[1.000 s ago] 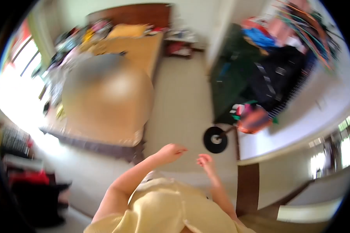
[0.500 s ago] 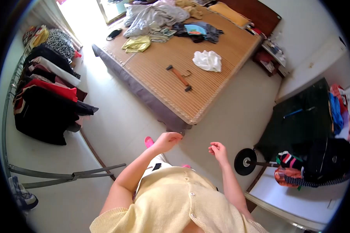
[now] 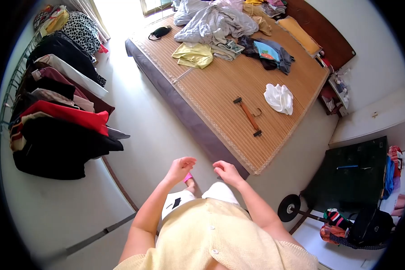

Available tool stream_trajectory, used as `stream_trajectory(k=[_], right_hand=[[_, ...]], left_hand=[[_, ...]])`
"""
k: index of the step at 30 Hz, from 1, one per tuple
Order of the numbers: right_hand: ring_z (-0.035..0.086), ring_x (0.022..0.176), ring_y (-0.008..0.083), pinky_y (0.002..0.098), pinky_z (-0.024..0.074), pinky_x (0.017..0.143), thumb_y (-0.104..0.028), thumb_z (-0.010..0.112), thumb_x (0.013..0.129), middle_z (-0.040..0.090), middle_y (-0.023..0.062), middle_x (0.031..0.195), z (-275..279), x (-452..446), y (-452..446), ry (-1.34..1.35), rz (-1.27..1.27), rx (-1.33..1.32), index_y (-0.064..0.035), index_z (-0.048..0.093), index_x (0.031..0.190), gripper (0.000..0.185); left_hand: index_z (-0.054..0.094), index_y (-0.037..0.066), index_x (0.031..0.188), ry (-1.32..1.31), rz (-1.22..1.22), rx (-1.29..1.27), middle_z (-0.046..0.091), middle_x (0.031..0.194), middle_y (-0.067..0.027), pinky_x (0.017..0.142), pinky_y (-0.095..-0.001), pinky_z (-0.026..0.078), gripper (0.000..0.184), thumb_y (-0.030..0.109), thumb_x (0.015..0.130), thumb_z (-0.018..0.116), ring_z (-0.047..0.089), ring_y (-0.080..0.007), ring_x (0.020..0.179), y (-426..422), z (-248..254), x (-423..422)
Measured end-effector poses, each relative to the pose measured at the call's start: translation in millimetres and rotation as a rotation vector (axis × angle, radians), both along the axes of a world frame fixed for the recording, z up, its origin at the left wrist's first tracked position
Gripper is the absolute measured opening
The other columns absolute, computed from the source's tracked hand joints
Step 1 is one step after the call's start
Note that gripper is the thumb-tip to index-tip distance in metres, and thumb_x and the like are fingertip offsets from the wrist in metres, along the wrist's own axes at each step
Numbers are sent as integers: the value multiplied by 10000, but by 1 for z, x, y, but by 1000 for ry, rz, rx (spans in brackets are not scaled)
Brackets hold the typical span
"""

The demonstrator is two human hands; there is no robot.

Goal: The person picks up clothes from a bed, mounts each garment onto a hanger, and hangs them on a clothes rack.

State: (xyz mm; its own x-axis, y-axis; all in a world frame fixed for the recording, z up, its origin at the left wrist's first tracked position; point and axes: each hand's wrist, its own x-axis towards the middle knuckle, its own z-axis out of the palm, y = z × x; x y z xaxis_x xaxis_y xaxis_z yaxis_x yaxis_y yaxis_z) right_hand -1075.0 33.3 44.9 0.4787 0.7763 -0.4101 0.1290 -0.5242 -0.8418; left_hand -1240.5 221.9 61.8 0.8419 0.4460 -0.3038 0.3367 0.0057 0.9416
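In front of my waist, over the floor, my left hand [image 3: 181,169] is in the air with loosely bent fingers and nothing in it. My right hand [image 3: 228,173] hangs beside the corner of the bed [image 3: 202,99], also empty, its fingers slightly curled and apart. On the bed's mat lies a wooden trouser hanger [image 3: 248,118] with dark clips at both ends and a metal hook. A crumpled white garment [image 3: 279,99] rests to its right. Farther back are a folded yellow garment [image 3: 193,55] and a dark garment with a blue print [image 3: 269,51].
A rack of hanging clothes [image 3: 67,135] stands on the left, its metal foot [image 3: 94,236] along the floor. A grey quilt [image 3: 216,24] and an orange pillow [image 3: 299,36] lie at the bed's far end. A weight plate [image 3: 289,208] and a black bag [image 3: 371,227] are on the right.
My body has come closer to the bed's left side, and the view has shifted left. My hands have drawn nearer together. The hanger and white garment lie as before.
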Motion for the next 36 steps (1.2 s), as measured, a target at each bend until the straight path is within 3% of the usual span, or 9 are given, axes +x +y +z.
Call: stream_trajectory(k=[2,10,14,21,26,30,31,34,36], right_hand=[[679,892,248,346,525,805,-177,598,890,700,133,959,-1,-3,35,-40,68,42,-40,638,1082,239],[678,917,248,351,519,822,-183,590,896,698,149,968,-21,35,115,-1,177,-74,-43,646,1099,253],[651,841,142,297,524,774,-135,593,898,696,91,961,-34,73,158,49,124,-91,-21,634,1123,256],[644,806,142,299,529,755,-110,581,908,689,91,944,-80,150,247,140,-51,-3,-8,630,1104,226],[639,779,137,290,535,709,-87,576,909,679,93,913,-98,212,303,346,-146,7,15,624,1081,205],[663,802,192,329,524,738,-122,589,894,699,117,901,-82,262,339,42,-133,-15,-25,641,1042,184],[669,823,221,347,524,752,-133,593,894,700,134,930,-87,275,347,126,-180,-48,-35,646,1040,183],[638,792,126,289,521,747,-114,586,915,693,65,923,-106,306,360,109,-227,-101,-22,634,1081,196],[634,784,119,283,521,730,-99,582,915,687,67,908,-129,318,359,137,-282,-127,-29,632,1081,187]], left_hand=[[657,-9,1085,42,34,-9,699,935,-101,771,-281,536,211,20,910,544,667,-153,851,25,-2,-4],[657,-9,1083,66,46,-77,695,951,-90,762,-285,539,209,18,918,532,664,-149,830,94,-38,12],[657,-6,1084,137,-23,-66,695,958,-86,759,-289,539,211,20,915,535,666,-155,828,146,-26,46],[659,15,1098,298,-173,70,699,928,-90,736,-306,533,227,24,901,545,669,-161,823,250,-23,159],[664,29,1087,222,-340,333,699,938,-130,729,-317,534,215,59,896,570,685,-210,829,303,-31,273],[673,42,1075,178,-345,316,694,942,-146,730,-327,539,210,86,888,590,690,-266,833,326,-59,333],[671,48,1084,247,-367,297,683,976,-155,760,-346,541,229,92,868,606,684,-292,865,332,-65,346],[659,59,1118,279,-381,350,647,1086,-178,817,-364,534,296,78,824,625,666,-305,945,354,-112,374],[550,87,1276,372,-379,466,513,1295,-219,928,-405,488,519,74,765,639,566,-360,1137,376,-149,392]])
